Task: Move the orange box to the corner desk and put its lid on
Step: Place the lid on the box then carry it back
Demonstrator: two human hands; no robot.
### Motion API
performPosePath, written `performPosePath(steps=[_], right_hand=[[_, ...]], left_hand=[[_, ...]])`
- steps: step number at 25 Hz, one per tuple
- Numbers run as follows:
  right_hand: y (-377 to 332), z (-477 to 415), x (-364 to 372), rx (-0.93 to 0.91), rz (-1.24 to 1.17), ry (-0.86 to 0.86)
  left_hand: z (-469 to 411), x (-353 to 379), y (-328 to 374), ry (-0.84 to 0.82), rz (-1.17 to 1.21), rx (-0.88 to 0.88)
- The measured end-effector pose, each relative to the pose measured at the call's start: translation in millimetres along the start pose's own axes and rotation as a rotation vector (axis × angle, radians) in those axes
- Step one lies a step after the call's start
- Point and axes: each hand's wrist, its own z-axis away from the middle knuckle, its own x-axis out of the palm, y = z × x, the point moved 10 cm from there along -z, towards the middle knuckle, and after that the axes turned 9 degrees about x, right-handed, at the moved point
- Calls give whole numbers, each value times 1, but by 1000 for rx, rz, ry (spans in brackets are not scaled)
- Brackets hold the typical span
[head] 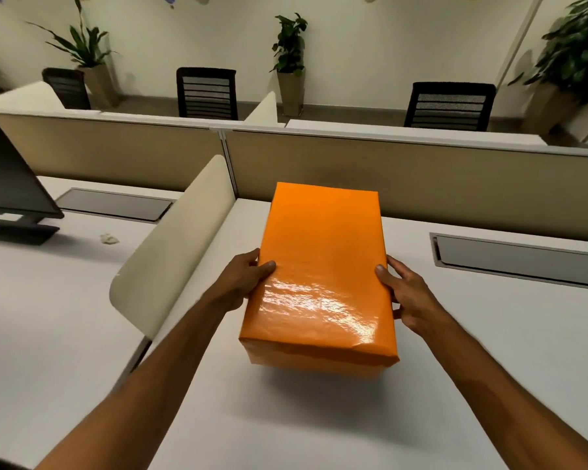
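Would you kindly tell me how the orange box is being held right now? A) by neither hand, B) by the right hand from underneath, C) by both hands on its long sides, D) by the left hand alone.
C: the left hand and right hand press opposite long sides of the orange box, thumbs on its lid.

I am looking down at the white desk. The orange box is sitting on it just right of the cream divider; a grey cable hatch is lying farther right of the divider.

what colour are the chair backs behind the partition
Black, mesh-like chair backs, seen in the head view.
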Motion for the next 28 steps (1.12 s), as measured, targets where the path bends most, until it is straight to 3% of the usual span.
performPosePath(steps=[12,28], right_hand=[[-50,-99,143,31,-55,12],[-65,-169,202,-7,36,-4]], left_hand=[[-136,-137,-20,83,-133,-46],[-208,-181,-41,110,-193,-102]])
